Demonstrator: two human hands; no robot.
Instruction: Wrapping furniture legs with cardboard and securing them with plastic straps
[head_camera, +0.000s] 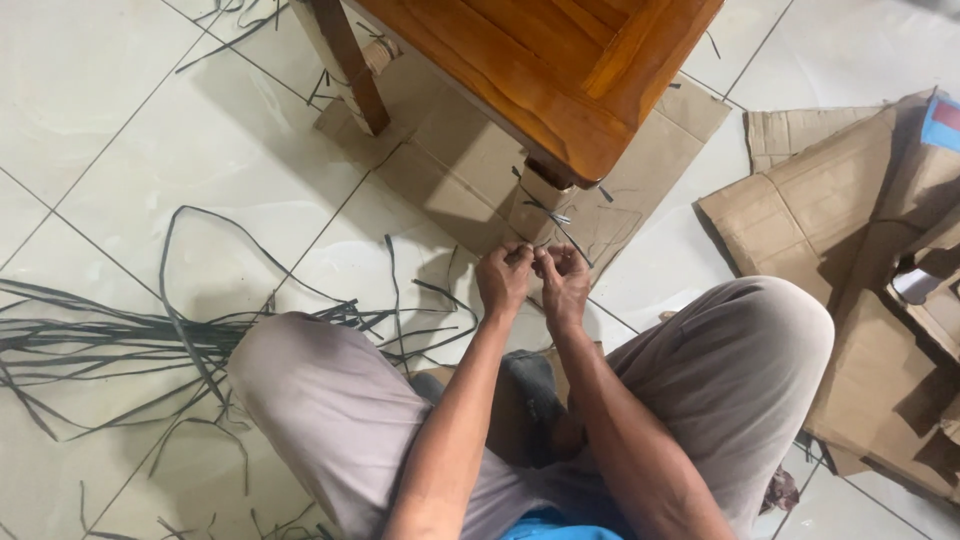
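Hands (535, 275) pinching dark strap (545, 212) between

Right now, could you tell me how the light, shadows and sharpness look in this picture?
Head view: soft, even light; the table casts a dim shadow onto the tiles, which show faint sheen but no harsh glare; left hand and right hand are slightly soft, so the strip they pinch is hard to trace.

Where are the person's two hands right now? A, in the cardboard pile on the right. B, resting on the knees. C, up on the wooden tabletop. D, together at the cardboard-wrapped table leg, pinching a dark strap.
D: left hand and right hand meet at the wrapped leg, pinching a strap.
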